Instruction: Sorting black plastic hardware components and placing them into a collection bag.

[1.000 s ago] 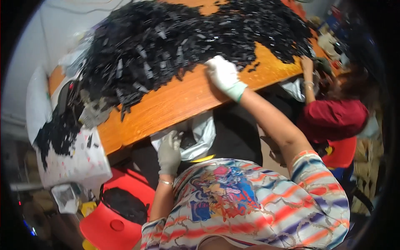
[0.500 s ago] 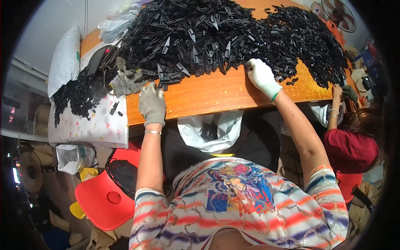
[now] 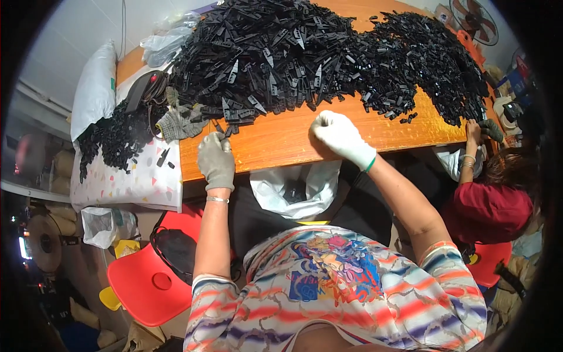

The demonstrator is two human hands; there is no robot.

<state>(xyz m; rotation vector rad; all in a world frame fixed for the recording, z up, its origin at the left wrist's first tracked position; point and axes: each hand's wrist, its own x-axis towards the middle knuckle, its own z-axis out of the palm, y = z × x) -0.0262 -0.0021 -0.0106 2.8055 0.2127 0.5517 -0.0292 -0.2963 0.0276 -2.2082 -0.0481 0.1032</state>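
Note:
My left hand point(image 3: 216, 161), in a grey glove, is at the near left part of the wooden table point(image 3: 275, 138). Its fingers are pinched round a small black plastic piece point(image 3: 219, 127) that pokes out at the fingertips. My right hand point(image 3: 342, 136), in a white glove with a green cuff edge, is closed above the table near its front edge. Whatever it holds is hidden by the fingers. Beyond both hands rises a large heap of black plastic pieces point(image 3: 252, 64), some long and pointed. Smaller black parts point(image 3: 404, 64) spread to the right.
A grey knitted glove point(image 3: 180, 122) lies left of my left hand. White bags hang below the table edge, one plastic bag point(image 3: 293, 199) before my lap. More black parts point(image 3: 117, 141) lie on a patterned cloth point(image 3: 129, 190). At right, a person in a red sleeve point(image 3: 492, 208) reaches to the table.
My right hand has drawn back from the edge of the heap, leftward and nearer to me. My left hand has moved slightly nearer, a small black piece now showing at its fingertips.

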